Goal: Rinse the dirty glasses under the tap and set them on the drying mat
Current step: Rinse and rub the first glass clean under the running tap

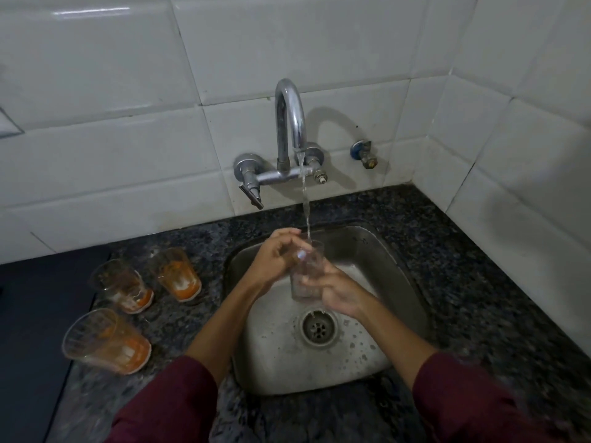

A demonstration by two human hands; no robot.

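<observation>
Head view: speckled granite counter [447, 251], white tiles [128, 91]; both hands' grip closed round glass [307, 273].

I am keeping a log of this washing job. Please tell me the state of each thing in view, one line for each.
Tap: open, water running.
Glass in hands: upright under the stream, looks clear.
Left hand: at the glass rim.
Right hand: holding the glass lower down.
Three dirty glasses: upright on the counter, orange residue inside.
Sink: wet, drain open.
Dark mat: no glass on it.
</observation>
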